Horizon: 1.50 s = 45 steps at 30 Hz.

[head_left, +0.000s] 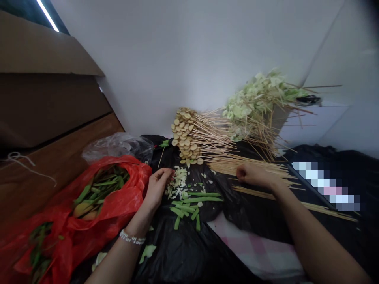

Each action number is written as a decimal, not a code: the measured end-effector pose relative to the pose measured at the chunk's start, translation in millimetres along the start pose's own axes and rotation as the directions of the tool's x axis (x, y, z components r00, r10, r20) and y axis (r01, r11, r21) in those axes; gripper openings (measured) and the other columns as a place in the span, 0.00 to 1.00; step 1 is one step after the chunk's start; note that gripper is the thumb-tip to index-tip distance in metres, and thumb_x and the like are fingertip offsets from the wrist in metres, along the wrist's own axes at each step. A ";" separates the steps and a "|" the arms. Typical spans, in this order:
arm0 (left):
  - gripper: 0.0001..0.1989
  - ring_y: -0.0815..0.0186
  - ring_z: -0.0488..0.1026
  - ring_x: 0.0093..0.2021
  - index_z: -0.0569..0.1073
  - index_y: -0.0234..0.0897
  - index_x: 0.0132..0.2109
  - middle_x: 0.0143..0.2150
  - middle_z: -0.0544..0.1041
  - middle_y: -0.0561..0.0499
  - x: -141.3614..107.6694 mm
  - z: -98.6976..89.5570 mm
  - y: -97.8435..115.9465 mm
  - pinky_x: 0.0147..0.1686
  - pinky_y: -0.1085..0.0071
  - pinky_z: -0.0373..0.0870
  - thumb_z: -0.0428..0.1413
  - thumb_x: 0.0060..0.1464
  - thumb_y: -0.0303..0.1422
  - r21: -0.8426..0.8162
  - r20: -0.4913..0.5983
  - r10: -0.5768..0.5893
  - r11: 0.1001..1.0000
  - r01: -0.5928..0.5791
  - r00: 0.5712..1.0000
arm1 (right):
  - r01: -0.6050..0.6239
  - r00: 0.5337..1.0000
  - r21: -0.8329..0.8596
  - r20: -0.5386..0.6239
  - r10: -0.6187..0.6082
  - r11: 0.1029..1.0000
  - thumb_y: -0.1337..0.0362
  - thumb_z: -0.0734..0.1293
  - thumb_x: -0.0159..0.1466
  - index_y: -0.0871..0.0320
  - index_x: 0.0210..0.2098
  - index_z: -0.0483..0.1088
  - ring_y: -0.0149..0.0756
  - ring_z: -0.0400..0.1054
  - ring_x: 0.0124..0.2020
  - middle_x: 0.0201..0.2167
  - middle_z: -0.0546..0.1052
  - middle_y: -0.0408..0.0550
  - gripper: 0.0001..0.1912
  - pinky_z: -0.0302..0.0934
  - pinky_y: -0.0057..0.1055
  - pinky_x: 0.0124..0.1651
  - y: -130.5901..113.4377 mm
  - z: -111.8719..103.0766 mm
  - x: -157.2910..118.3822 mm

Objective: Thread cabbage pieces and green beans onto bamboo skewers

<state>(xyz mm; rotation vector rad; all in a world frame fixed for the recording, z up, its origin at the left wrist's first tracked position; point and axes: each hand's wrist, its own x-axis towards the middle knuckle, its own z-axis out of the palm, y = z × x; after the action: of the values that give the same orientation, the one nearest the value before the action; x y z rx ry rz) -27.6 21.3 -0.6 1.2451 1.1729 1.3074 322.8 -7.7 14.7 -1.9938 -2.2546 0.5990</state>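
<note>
My left hand [158,185] has its fingertips pressed together at the left edge of a heap of small pale chopped bits [177,183]; whatever they pinch is too small to make out. Over a spread of loose bamboo skewers [225,166] my right hand [251,174] is closed in a fist, and what it grips is hidden. Between and below the hands lie cut green bean pieces [185,209] on black plastic sheeting [168,252]. Skewered round pale slices [186,134], looking like potato, are stacked behind, their sticks pointing right.
On the left, a red plastic bag [127,197] holds green beans, with a clear bag [121,146] behind it. Skewered cabbage leaves [251,98] pile up against the wall at back right. A pixelated phone-like device [325,185] lies far right. A cardboard box [50,94] stands left.
</note>
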 end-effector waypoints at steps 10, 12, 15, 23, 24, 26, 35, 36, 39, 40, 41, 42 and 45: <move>0.14 0.70 0.67 0.24 0.77 0.35 0.26 0.25 0.75 0.49 -3.2 3.6 -1.9 0.26 0.76 0.62 0.61 0.47 0.42 0.023 0.071 0.000 1.000 -0.002 0.998 | 0.240 0.925 -0.103 -0.277 -0.260 0.965 0.70 0.58 0.63 0.58 0.34 0.67 0.32 0.62 0.28 0.28 0.73 0.46 0.07 0.48 0.27 0.31 -49.1 15.6 -5.9; 0.14 0.70 0.65 0.23 0.76 0.35 0.23 0.23 0.74 0.50 -7.4 7.2 0.3 0.26 0.76 0.62 0.61 0.48 0.41 0.082 0.127 0.036 0.996 -0.046 0.991 | 0.283 0.891 -0.102 -0.342 -0.300 0.954 0.68 0.56 0.66 0.58 0.37 0.66 0.33 0.64 0.29 0.30 0.74 0.47 0.08 0.49 0.27 0.32 -63.4 22.4 -5.0; 0.07 0.66 0.68 0.28 0.78 0.38 0.25 0.26 0.75 0.50 -15.4 13.6 2.5 0.31 0.74 0.64 0.65 0.43 0.36 0.157 0.270 0.071 0.981 -0.117 0.960 | 0.325 0.862 -0.147 -0.360 -0.356 0.934 0.67 0.55 0.67 0.56 0.39 0.66 0.34 0.66 0.33 0.35 0.74 0.48 0.09 0.52 0.27 0.34 -76.3 36.8 -1.1; 0.06 0.58 0.70 0.39 0.80 0.46 0.25 0.31 0.77 0.48 -23.6 17.0 0.7 0.48 0.66 0.64 0.67 0.38 0.29 0.256 0.519 0.131 0.919 -0.300 0.845 | 0.354 0.847 -0.282 -0.309 -0.434 0.892 0.68 0.57 0.67 0.58 0.38 0.70 0.37 0.66 0.36 0.33 0.74 0.50 0.10 0.55 0.30 0.39 -82.0 54.5 4.1; 0.05 0.58 0.70 0.40 0.80 0.46 0.26 0.31 0.77 0.47 -23.9 16.9 1.0 0.50 0.66 0.63 0.66 0.40 0.29 0.261 0.526 0.138 0.913 -0.314 0.839 | 0.387 0.825 -0.271 -0.324 -0.463 0.881 0.67 0.57 0.68 0.58 0.37 0.70 0.37 0.66 0.37 0.33 0.74 0.50 0.11 0.55 0.31 0.41 -84.7 54.3 3.4; 0.05 0.58 0.69 0.40 0.80 0.46 0.27 0.31 0.77 0.47 -25.1 17.6 2.8 0.51 0.65 0.62 0.65 0.43 0.28 0.251 0.511 0.153 0.914 -0.317 0.846 | 0.466 0.776 -0.215 -0.367 -0.513 0.858 0.63 0.57 0.69 0.58 0.37 0.72 0.37 0.66 0.39 0.34 0.75 0.50 0.12 0.56 0.33 0.45 -91.7 54.6 1.4; 0.08 0.67 0.68 0.26 0.81 0.36 0.36 0.27 0.76 0.49 -18.8 16.5 7.7 0.31 0.74 0.65 0.59 0.52 0.36 0.027 0.272 0.014 0.999 -0.022 0.962 | 0.539 0.815 0.219 -0.380 -0.438 0.814 0.65 0.58 0.68 0.56 0.41 0.72 0.33 0.69 0.38 0.37 0.77 0.45 0.11 0.59 0.27 0.42 -109.5 61.2 -2.9; 0.09 0.68 0.68 0.26 0.81 0.37 0.37 0.28 0.77 0.49 -17.7 15.2 7.1 0.31 0.74 0.65 0.58 0.53 0.36 0.041 0.259 0.042 0.998 -0.054 0.965 | 0.536 0.821 0.246 -0.375 -0.431 0.807 0.65 0.58 0.68 0.55 0.41 0.72 0.32 0.69 0.38 0.37 0.77 0.45 0.11 0.59 0.27 0.42 -109.0 60.8 -2.8; 0.07 0.65 0.71 0.32 0.82 0.39 0.37 0.34 0.79 0.47 -18.7 13.3 6.8 0.37 0.73 0.65 0.60 0.52 0.33 0.165 0.293 0.165 0.961 -0.220 0.942 | 0.541 0.803 0.182 -0.403 -0.440 0.821 0.64 0.58 0.68 0.56 0.41 0.72 0.33 0.69 0.39 0.38 0.77 0.46 0.11 0.59 0.28 0.43 -105.8 61.2 -2.3; 0.06 0.64 0.72 0.35 0.82 0.40 0.37 0.35 0.79 0.47 -20.3 13.5 7.3 0.40 0.73 0.65 0.60 0.51 0.31 0.199 0.325 0.192 0.943 -0.266 0.926 | 0.539 0.791 0.127 -0.417 -0.448 0.833 0.64 0.58 0.68 0.57 0.42 0.72 0.34 0.68 0.39 0.37 0.76 0.47 0.11 0.59 0.28 0.44 -104.4 62.1 -2.0; 0.05 0.63 0.71 0.37 0.82 0.41 0.35 0.35 0.78 0.47 -22.0 14.0 8.0 0.42 0.73 0.65 0.61 0.50 0.30 0.216 0.354 0.205 0.932 -0.292 0.913 | 0.529 0.781 0.063 -0.427 -0.456 0.846 0.64 0.57 0.68 0.57 0.42 0.72 0.35 0.68 0.39 0.37 0.76 0.48 0.12 0.59 0.29 0.44 -103.1 63.0 -1.8; 0.05 0.62 0.71 0.37 0.82 0.42 0.34 0.34 0.78 0.47 -23.8 14.8 8.8 0.43 0.72 0.64 0.62 0.49 0.30 0.216 0.370 0.205 0.930 -0.299 0.906 | 0.514 0.773 -0.001 -0.433 -0.463 0.858 0.65 0.57 0.69 0.57 0.42 0.72 0.35 0.67 0.38 0.36 0.75 0.48 0.12 0.58 0.29 0.43 -102.3 63.9 -1.7; 0.03 0.61 0.69 0.36 0.81 0.44 0.31 0.31 0.76 0.47 -27.2 16.9 10.0 0.44 0.71 0.64 0.63 0.47 0.30 0.203 0.351 0.195 0.939 -0.278 0.916 | 0.460 0.760 -0.161 -0.438 -0.481 0.873 0.65 0.56 0.69 0.58 0.42 0.71 0.36 0.66 0.37 0.34 0.73 0.48 0.13 0.57 0.30 0.42 -105.0 64.1 -2.1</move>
<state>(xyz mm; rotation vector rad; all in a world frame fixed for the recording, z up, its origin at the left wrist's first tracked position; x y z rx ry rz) -10.0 -6.2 7.4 1.7624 0.9876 1.0891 204.8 -33.6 -8.9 -1.2895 -2.3124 0.0071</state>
